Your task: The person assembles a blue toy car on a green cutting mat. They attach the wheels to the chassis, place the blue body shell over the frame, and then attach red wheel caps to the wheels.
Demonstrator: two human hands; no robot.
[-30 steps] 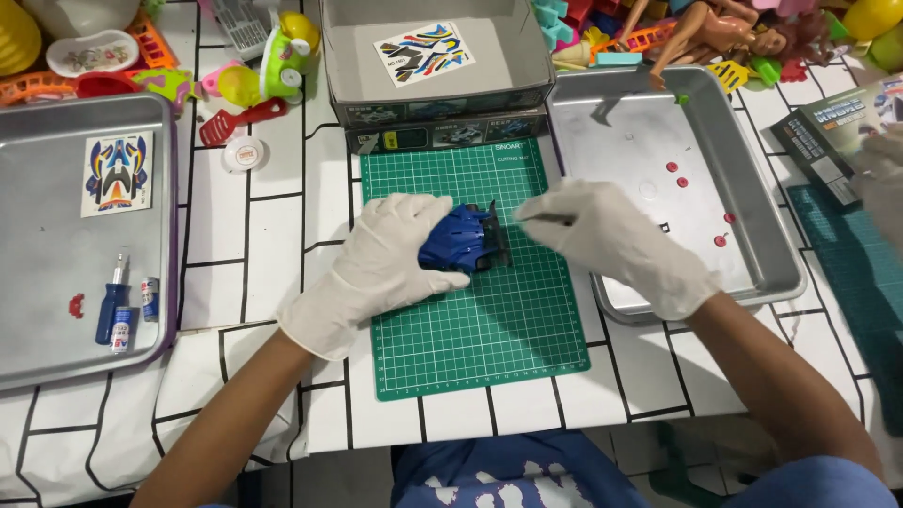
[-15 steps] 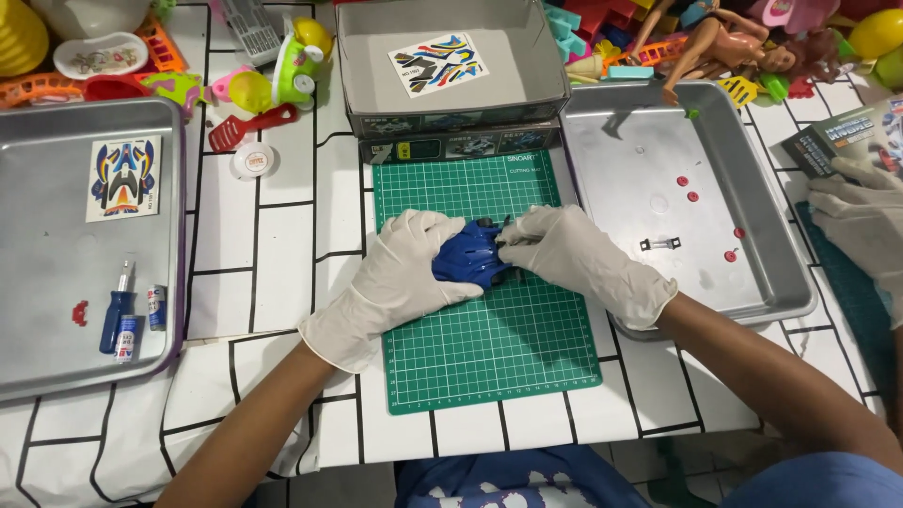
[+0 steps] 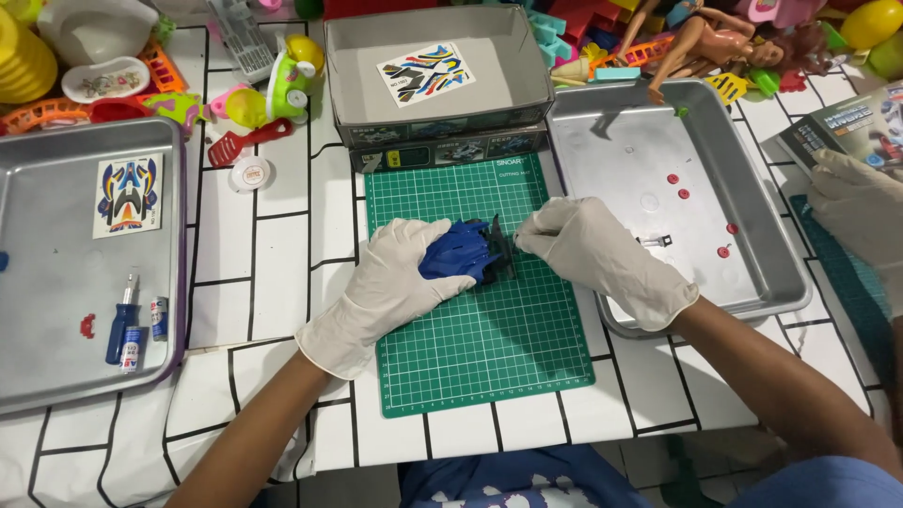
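Note:
Both my hands wear white gloves and meet over a green cutting mat point(image 3: 489, 357). My left hand point(image 3: 390, 282) is closed around a blue toy car body point(image 3: 459, 254) lying on the mat. My right hand point(image 3: 593, 254) pinches the black part at the car's right end point(image 3: 503, 249). Part of the car is hidden under my left fingers.
A metal tray point(image 3: 56, 376) at left holds a sticker sheet point(image 3: 127, 195), a small screwdriver point(image 3: 120, 325) and batteries. A second tray point(image 3: 752, 282) at right holds small red parts. An open grey box point(image 3: 353, 85) stands behind the mat. Toys line the back. Another person's gloved hand point(image 3: 861, 212) is at far right.
My right hand has moved from the car's top to its right end. The view has shifted slightly; the left hand keeps hold of the car.

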